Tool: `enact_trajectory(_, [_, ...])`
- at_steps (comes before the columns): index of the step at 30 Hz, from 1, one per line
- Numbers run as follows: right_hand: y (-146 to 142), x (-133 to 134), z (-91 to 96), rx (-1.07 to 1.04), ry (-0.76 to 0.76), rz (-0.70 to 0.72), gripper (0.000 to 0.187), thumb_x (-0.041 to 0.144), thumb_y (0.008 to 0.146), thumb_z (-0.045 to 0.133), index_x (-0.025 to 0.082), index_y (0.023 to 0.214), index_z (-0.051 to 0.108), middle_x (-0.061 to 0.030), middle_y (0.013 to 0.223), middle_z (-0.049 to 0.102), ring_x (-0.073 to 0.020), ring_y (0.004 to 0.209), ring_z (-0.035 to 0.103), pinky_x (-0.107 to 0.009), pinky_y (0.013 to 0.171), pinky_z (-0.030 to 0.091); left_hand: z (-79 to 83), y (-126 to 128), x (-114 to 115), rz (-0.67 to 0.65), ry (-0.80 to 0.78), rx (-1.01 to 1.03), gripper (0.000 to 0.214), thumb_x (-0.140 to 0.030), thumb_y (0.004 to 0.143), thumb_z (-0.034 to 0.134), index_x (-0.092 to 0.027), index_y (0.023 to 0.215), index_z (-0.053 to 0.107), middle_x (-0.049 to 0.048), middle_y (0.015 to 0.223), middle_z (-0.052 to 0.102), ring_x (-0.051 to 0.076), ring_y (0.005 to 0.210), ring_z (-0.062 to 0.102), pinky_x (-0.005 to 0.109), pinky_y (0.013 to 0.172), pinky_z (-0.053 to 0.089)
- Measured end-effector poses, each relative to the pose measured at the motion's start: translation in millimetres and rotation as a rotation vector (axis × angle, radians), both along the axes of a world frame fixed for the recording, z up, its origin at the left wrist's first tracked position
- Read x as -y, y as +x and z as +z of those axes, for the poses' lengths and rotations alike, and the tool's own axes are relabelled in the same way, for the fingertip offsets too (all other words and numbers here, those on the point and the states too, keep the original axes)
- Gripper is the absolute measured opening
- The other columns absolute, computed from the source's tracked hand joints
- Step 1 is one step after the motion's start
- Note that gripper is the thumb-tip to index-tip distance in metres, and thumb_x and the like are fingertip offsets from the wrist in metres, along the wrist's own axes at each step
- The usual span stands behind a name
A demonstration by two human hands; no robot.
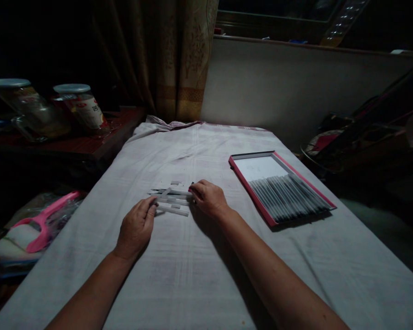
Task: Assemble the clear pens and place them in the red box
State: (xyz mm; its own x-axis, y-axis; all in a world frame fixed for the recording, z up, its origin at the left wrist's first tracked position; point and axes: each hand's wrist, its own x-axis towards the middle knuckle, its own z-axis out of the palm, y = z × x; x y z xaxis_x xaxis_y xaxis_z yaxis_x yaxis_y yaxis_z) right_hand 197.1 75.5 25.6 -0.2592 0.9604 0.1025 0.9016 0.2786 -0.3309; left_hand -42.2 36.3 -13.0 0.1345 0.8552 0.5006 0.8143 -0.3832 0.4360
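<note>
Several slim, grey, pen-like sticks (pixel 174 210) lie in a loose cluster on the pale cloth, between my two hands. My left hand (pixel 134 227) is closed in a pinch at the cluster's left side, at the end of a short grey strip (pixel 165 193) that slants across the others. On the other side, my right hand (pixel 209 197) pinches the right end of a slim stick (pixel 179 192) with a dark pointed tip; its fingertips are partly hidden. A small grey piece (pixel 175 183) lies just beyond the sticks. The dim light blurs their exact kind.
A shallow red-edged box (pixel 251 188) lies open at right, holding a row of slim grey sticks (pixel 289 197) over a white base. Lidded jars (pixel 86 110) stand on a dark red table (pixel 113 137) at left. A pink-handled object (pixel 43 224) lies below it.
</note>
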Motion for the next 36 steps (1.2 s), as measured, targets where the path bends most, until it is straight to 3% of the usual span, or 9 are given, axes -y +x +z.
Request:
enact_trajectory(5, [-25,-22,8.2,0.179,-0.084,0.015,0.033,0.031,0.098,0.042,0.025,0.112,0.071,-0.0078,0.109,0.072,-0.0211,0.099,0.066,-0.028,0.077,0.046,2.2,-3,-3,0.063,-0.05,0.098,0.034,-0.037,0.094,0.042,-0.019,0.113,0.064,0.0068,0.105,0.074,0.023,0.097,0.069,0.032,0.085,0.055])
enact_trajectory(11, [-22,-25,11.1,0.21,-0.162,0.062,0.025,0.036,0.091,0.055,0.028,0.106,0.073,-0.0055,0.108,0.072,-0.021,0.098,0.066,-0.027,0.074,0.046,1.2,-3,-4,0.084,-0.082,0.163,0.034,-0.04,0.093,0.043,-0.021,0.112,0.064,0.0055,0.107,0.074,0.022,0.098,0.07,0.033,0.087,0.056])
enact_trajectory(16, [-26,-26,14.0,0.22,-0.159,0.099,0.026,0.038,0.091,0.055,0.03,0.111,0.07,-0.0042,0.11,0.07,-0.0196,0.097,0.066,-0.026,0.075,0.046,1.7,-3,-4,0.072,-0.084,0.163,0.035,-0.04,0.093,0.044,-0.02,0.113,0.065,0.006,0.107,0.074,0.022,0.099,0.07,0.033,0.089,0.055])
enact_trajectory(23, [-34,-27,13.5,0.276,-0.133,0.081,0.03,0.025,0.097,0.043,0.018,0.112,0.067,-0.0124,0.111,0.068,-0.0228,0.098,0.066,-0.029,0.077,0.048,2.6,-3,-3,0.046,-0.096,0.142,0.035,-0.041,0.094,0.044,-0.022,0.116,0.065,0.0057,0.11,0.073,0.022,0.101,0.069,0.032,0.088,0.055])
enact_trajectory(29, [-25,-19,14.8,0.292,-0.139,0.09,0.027,0.035,0.095,0.05,0.022,0.11,0.068,-0.0101,0.115,0.067,-0.0229,0.102,0.065,-0.029,0.078,0.049,-1.1,-4,-3,0.042,-0.09,0.135,0.036,-0.042,0.094,0.044,-0.022,0.115,0.066,0.0057,0.109,0.074,0.022,0.1,0.069,0.031,0.087,0.055])
enact_trajectory(36, [-33,-19,13.3,0.305,-0.154,0.087,0.03,0.024,0.097,0.043,0.015,0.117,0.063,-0.0157,0.113,0.068,-0.0242,0.101,0.066,-0.032,0.08,0.048,1.9,-3,-2,0.035,-0.096,0.144,0.035,-0.042,0.094,0.044,-0.022,0.114,0.066,0.0051,0.106,0.074,0.022,0.098,0.069,0.031,0.086,0.055])
